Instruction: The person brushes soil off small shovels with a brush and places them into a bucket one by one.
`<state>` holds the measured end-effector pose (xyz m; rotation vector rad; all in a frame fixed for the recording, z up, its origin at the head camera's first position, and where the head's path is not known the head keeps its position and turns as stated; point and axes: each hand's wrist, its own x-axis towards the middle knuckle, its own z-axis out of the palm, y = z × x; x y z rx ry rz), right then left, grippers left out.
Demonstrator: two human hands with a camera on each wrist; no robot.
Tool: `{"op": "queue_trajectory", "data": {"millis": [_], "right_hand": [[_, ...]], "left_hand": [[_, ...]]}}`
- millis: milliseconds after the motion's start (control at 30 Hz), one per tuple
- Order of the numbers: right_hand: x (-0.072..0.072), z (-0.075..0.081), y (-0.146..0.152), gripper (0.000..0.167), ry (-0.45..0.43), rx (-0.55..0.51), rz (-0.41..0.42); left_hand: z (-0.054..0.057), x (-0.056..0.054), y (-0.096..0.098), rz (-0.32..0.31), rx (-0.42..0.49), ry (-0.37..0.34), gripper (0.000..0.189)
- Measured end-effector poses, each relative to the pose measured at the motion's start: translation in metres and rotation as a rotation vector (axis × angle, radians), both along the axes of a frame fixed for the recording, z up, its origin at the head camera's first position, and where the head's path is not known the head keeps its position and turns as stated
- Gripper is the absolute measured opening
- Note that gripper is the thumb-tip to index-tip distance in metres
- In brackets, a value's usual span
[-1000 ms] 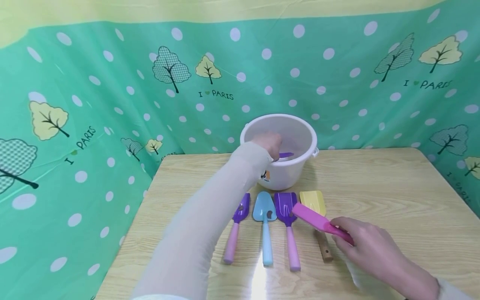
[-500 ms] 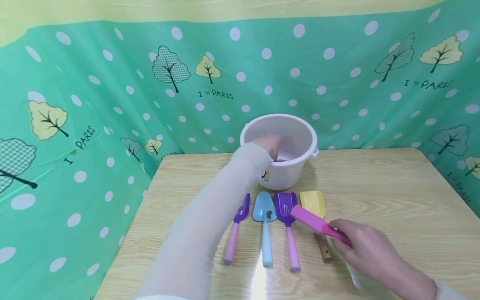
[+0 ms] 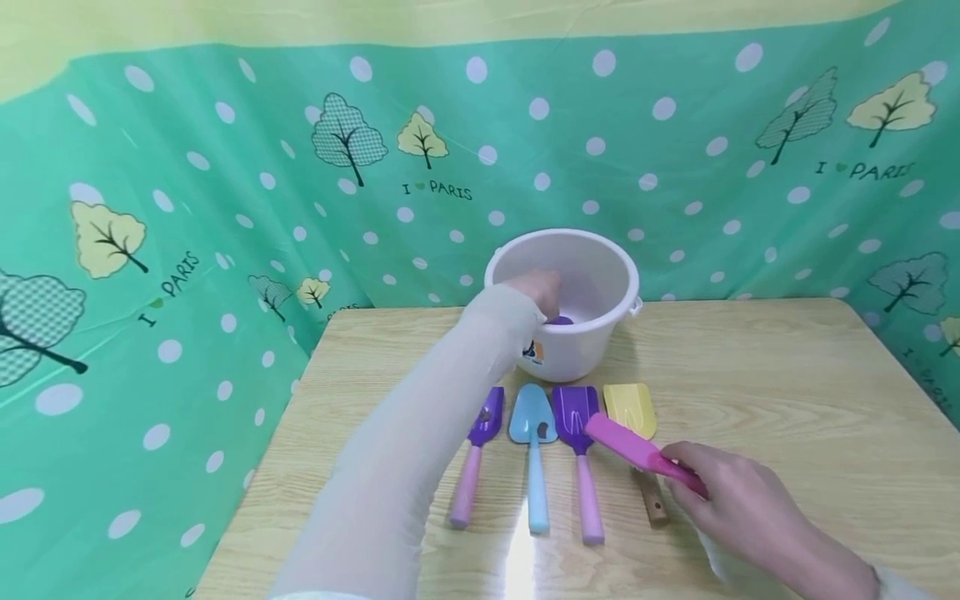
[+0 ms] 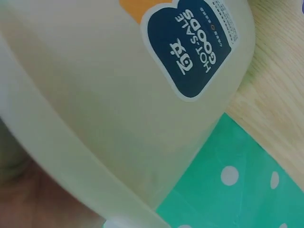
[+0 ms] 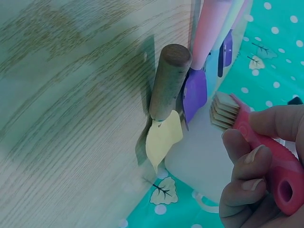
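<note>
My left hand point(image 3: 538, 287) reaches down inside a white bucket point(image 3: 577, 350), its fingers hidden by the rim. Just below it, part of a purple thing point(image 3: 558, 321) shows in the bucket; whether the hand grips it cannot be seen. My right hand point(image 3: 738, 496) holds a pink brush point(image 3: 630, 443) by its handle, over the table. Cream bristles point(image 5: 223, 111) show on its head in the right wrist view. Beneath and left of it lie a yellow shovel point(image 3: 628, 407) with a wooden handle, a purple shovel point(image 3: 588, 500) and a blue shovel point(image 3: 537, 492).
Another purple shovel point(image 3: 467, 487) with a pink handle lies at the row's left end, partly behind my left sleeve point(image 3: 405, 450). The bucket stands near the back edge of the wooden table point(image 3: 750, 375). A green dotted curtain point(image 3: 420, 242) hangs behind and at the sides.
The purple thing in the bucket has shifted and shows less than before. Both hands stay nearly in place, the right still holding the brush.
</note>
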<state>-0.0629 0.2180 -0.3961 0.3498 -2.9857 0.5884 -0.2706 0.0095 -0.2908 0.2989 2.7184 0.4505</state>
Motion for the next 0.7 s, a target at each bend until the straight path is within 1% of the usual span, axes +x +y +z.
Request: {"op": "queue_trajectory", "data": {"millis": [100, 133, 267, 333, 367, 400, 500, 633, 700], "right_hand": [[0.000, -0.001, 0.000, 0.028, -0.007, -0.001, 0.000], [0.000, -0.001, 0.001, 0.028, -0.007, -0.002, 0.002], [0.000, -0.001, 0.001, 0.028, -0.002, 0.002, 0.003], [-0.001, -0.001, 0.002, 0.028, -0.005, 0.003, 0.002], [-0.001, -0.001, 0.002, 0.028, -0.005, 0.005, 0.002], [-0.001, -0.001, 0.002, 0.028, -0.007, 0.003, 0.003], [-0.001, -0.001, 0.002, 0.029, -0.011, 0.001, 0.005], [-0.002, -0.001, 0.001, 0.029, -0.012, -0.006, 0.008], [-0.002, 0.000, 0.000, 0.029, -0.015, -0.009, 0.008]], "left_hand": [[-0.001, -0.002, -0.001, -0.010, 0.004, 0.015, 0.023], [-0.002, -0.005, -0.001, -0.015, 0.013, 0.023, 0.022], [-0.001, -0.015, -0.003, -0.142, 0.028, 0.088, 0.012], [0.002, -0.016, -0.006, -0.218, 0.034, 0.135, 0.006], [0.003, -0.016, -0.008, -0.252, 0.037, 0.157, 0.003], [0.004, -0.015, -0.011, -0.271, 0.044, 0.175, 0.002], [0.007, -0.008, -0.018, -0.315, 0.058, 0.240, 0.008], [0.007, 0.002, -0.027, -0.339, 0.054, 0.318, 0.010], [0.006, 0.008, -0.032, -0.336, 0.066, 0.340, 0.015]]}}
